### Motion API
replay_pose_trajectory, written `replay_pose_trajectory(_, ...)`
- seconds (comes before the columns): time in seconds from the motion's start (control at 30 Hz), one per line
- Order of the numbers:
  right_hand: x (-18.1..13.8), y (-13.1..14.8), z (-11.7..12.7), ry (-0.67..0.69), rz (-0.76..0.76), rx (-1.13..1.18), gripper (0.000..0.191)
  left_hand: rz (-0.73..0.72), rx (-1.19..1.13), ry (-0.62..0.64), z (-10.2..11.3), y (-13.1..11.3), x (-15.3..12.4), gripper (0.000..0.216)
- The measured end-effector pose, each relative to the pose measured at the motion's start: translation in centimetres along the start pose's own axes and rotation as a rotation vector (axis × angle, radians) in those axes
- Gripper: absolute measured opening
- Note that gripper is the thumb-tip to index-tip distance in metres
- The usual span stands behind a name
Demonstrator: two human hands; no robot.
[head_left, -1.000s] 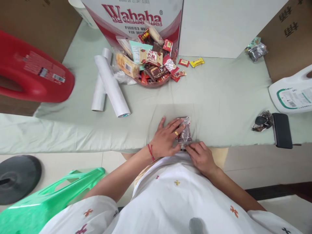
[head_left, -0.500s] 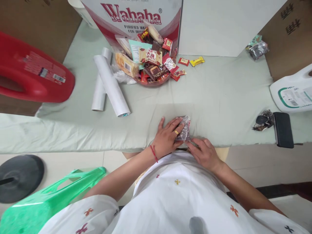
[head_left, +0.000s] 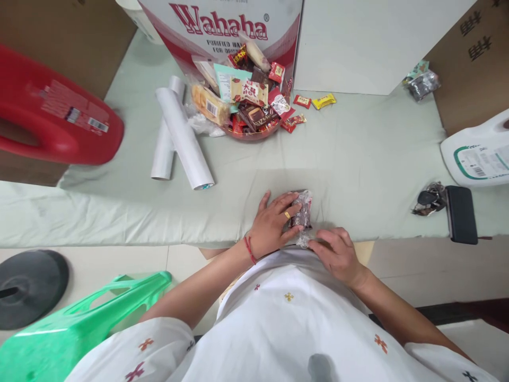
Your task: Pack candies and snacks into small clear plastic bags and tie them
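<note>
Red jug [head_left: 59, 114]: lies at the table's left end, well apart from our hands; we see little risk there.
Paper rolls [head_left: 186, 143]: one lies crossed over the other; a sweep of our left arm could set the upper one rolling.
Snack bowl [head_left: 254, 136]: heaped above its rim; a knock could spill the loose top pieces.
Left hand [head_left: 274, 223]: spread out, fingers lying over the packet's left side; if we press too hard, what is inside could be crushed.
Dark packet [head_left: 304, 209]: on the table near its front edge, partly under our left fingers; a sharp pull toward us could drag it off.
Clear film [head_left: 303, 239]: at the packet's near end; it could tear or slip, being thin and slick-looking.
Right hand [head_left: 336, 252]: fingers bent, tips at the film; we cannot tell whether they grip it.
Keys [head_left: 429, 197]: just beside the phone.
Phone [head_left: 461, 215]: its near end reaches the edge; a bump from our right arm could tip it off.
</note>
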State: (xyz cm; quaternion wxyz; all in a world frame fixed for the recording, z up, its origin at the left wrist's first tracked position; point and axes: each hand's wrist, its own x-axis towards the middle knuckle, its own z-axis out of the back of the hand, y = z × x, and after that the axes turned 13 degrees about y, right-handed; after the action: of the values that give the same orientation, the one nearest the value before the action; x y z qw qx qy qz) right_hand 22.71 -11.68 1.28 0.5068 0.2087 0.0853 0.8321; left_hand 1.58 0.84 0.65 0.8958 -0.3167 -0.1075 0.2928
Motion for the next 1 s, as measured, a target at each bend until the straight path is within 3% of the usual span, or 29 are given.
replay_pose_trajectory(0.2,2.3,-0.2,1.3,0.033,0.017,0.235,0.028,-0.034,0.039,-0.015,-0.6,0.4,-0.1,0.043)
replay_pose_trajectory(0.53,6.4,-1.5,0.0,0.053,-0.384,0.598,0.008,-0.077,-0.028,0.119,0.8,0.3,-0.2,0.045)
replay_pose_trajectory(0.7,6.2,-1.7,-1.0,-0.005,-0.659,0.768,0.01,0.054,-0.159,-0.045,0.1,-0.9,0.7,0.022)
replay_pose_trajectory(0.83,6.5,-2.4,-0.9,0.068,-0.712,0.976,0.022,0.123,-0.207,-0.227,-1.5,-1.2,1.8,0.015)
replay_pose_trajectory(0.9,6.6,-2.7,-0.6,0.067,-0.708,0.949,0.023,0.128,-0.217,-0.263,-1.9,-1.1,1.9,0.014)
replay_pose_trajectory(1.0,6.6,-3.1,-0.1,-0.058,-0.636,0.685,0.024,0.134,-0.188,-0.26,-1.9,-1.1,1.8,0.012)
